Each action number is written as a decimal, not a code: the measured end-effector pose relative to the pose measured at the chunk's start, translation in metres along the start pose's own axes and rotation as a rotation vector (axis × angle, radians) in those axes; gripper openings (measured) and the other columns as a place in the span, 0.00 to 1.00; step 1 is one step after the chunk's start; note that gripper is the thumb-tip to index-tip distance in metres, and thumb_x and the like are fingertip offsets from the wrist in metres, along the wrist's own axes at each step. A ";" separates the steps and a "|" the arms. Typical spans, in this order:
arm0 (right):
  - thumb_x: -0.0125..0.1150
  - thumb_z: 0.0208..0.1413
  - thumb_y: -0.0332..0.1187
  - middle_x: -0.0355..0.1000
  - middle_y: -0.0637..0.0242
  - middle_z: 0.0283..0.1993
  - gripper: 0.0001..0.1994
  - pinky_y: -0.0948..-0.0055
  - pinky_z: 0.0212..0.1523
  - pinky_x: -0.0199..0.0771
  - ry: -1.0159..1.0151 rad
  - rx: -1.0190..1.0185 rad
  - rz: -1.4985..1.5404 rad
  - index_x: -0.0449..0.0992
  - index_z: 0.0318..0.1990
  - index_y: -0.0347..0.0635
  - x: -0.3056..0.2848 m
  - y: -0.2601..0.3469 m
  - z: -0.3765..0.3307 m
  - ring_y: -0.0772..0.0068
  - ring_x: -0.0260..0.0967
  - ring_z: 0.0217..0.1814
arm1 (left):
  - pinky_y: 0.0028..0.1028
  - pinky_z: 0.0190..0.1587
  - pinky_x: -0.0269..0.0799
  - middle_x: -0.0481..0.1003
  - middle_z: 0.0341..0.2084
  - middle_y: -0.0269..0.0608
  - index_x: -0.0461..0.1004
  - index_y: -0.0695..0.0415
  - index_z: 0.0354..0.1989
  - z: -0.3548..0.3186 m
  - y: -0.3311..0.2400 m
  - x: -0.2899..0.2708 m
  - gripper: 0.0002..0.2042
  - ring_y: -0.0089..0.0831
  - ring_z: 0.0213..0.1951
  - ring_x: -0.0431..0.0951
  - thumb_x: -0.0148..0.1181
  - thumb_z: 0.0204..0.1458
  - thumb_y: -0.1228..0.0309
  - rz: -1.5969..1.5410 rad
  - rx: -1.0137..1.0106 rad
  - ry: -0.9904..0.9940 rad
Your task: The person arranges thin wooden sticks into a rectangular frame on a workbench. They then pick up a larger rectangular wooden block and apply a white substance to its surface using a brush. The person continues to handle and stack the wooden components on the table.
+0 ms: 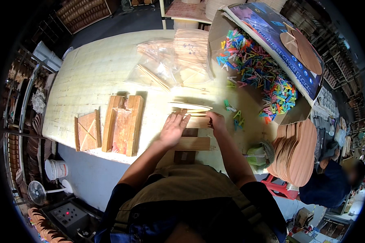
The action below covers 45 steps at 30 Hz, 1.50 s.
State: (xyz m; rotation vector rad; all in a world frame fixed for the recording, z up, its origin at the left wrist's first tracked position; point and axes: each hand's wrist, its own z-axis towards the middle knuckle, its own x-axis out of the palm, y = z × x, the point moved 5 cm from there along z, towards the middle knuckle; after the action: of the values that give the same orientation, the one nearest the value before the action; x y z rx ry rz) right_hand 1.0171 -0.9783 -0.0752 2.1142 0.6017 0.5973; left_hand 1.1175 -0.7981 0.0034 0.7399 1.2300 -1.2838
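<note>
Thin pale wooden strips (196,122) lie crosswise between my hands at the near edge of the table. Around their left ends my left hand (174,128) is closed, fingers over the top. At the right ends, my right hand (217,122) pinches the strips between thumb and fingers. Just beyond the hands rest several loose thin strips (188,106). Closer to my body, a bundle of strips (192,143) lies across a dark brown wooden block (185,157). My fingers partly cover the strips they hold.
Left on the table (85,56) are a grooved wooden jig (121,125) and a smaller wooden frame (87,130). Bagged strips (162,60) lie at the back. A cardboard box (227,24) of colourful clothespins (263,69) stands right, near stacked oval boards (298,152). A person (328,182) is beyond.
</note>
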 end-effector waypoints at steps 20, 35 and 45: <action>0.68 0.45 0.37 0.67 0.74 0.20 0.08 0.80 0.19 0.61 -0.056 -0.036 -0.027 0.76 0.26 0.45 0.005 0.006 -0.001 0.81 0.62 0.17 | 0.38 0.63 0.55 0.60 0.59 0.51 0.61 0.62 0.61 0.000 0.000 0.002 0.25 0.49 0.59 0.61 0.49 0.52 0.77 -0.107 -0.018 0.108; 0.51 0.53 0.25 0.74 0.58 0.39 0.14 0.60 0.42 0.79 0.275 -0.004 0.335 0.69 0.48 0.34 -0.012 -0.013 -0.033 0.62 0.75 0.37 | 0.40 0.64 0.51 0.56 0.62 0.53 0.56 0.56 0.66 0.003 -0.002 0.005 0.33 0.51 0.59 0.58 0.47 0.46 0.83 -0.165 -0.060 0.154; 0.54 0.50 0.21 0.73 0.58 0.40 0.14 0.62 0.42 0.80 0.232 -0.044 0.295 0.70 0.46 0.33 -0.006 -0.012 -0.036 0.62 0.75 0.38 | 0.41 0.64 0.51 0.57 0.62 0.51 0.57 0.56 0.66 0.002 0.000 0.010 0.31 0.51 0.60 0.57 0.47 0.48 0.82 -0.229 -0.095 0.157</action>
State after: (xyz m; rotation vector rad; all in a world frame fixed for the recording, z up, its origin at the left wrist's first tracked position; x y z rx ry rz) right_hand 0.9884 -0.9536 -0.0670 2.1238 0.3989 1.0218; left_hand 1.1165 -0.8029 -0.0058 0.6549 1.5277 -1.3610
